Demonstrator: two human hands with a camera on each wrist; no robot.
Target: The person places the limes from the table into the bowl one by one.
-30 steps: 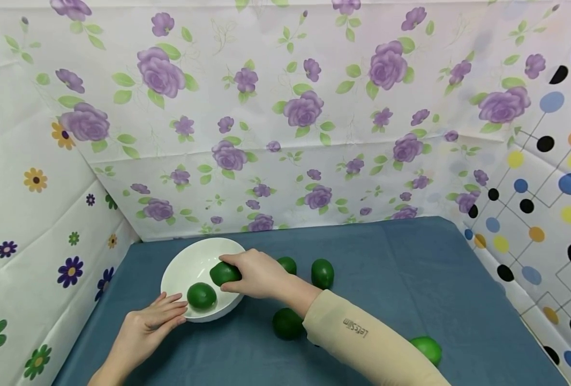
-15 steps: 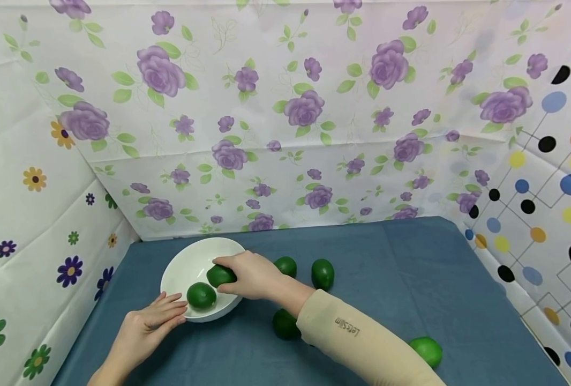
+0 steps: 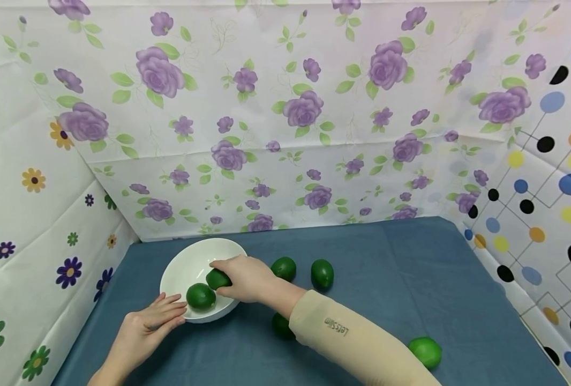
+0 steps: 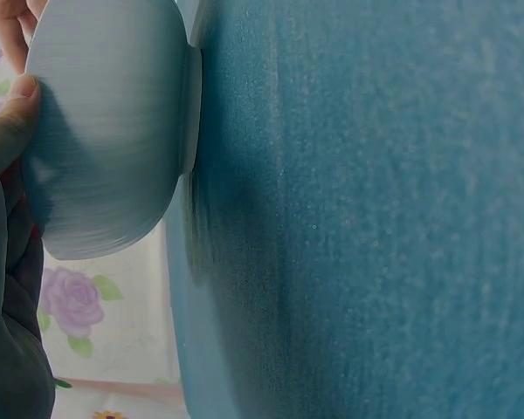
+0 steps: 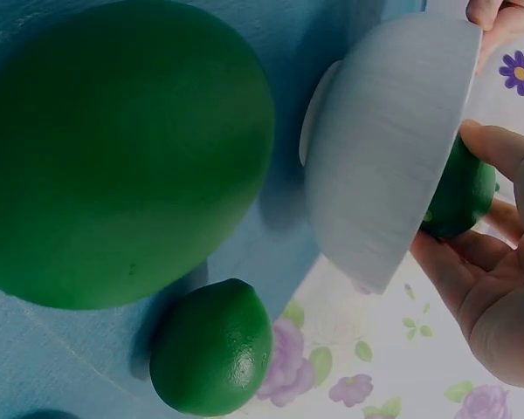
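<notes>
A white bowl (image 3: 181, 271) stands on the left of the blue-covered table. My left hand (image 3: 143, 328) holds its near-left rim, fingers over the edge and thumb (image 4: 16, 109) against the outer wall. Inside the bowl one lime (image 3: 201, 296) lies near the front. Beside it my right hand (image 3: 248, 279) grips a second lime (image 3: 218, 279) between thumb and fingers, low over the bowl's right side. From the right wrist view, this held lime (image 5: 465, 194) is partly below the rim, its lower part hidden by the bowl wall.
Two limes sit right of the bowl, a nearer-left lime (image 3: 284, 268) and another lime (image 3: 322, 274). Under the right forearm a lime (image 3: 283, 326) is partly covered. A lighter lime (image 3: 426, 352) lies at the front right. Patterned cloth walls (image 3: 276, 177) surround the table.
My right hand has moved slightly left and down with the lime, bringing it close to the one in the bowl. The left hand and bowl have stayed in place.
</notes>
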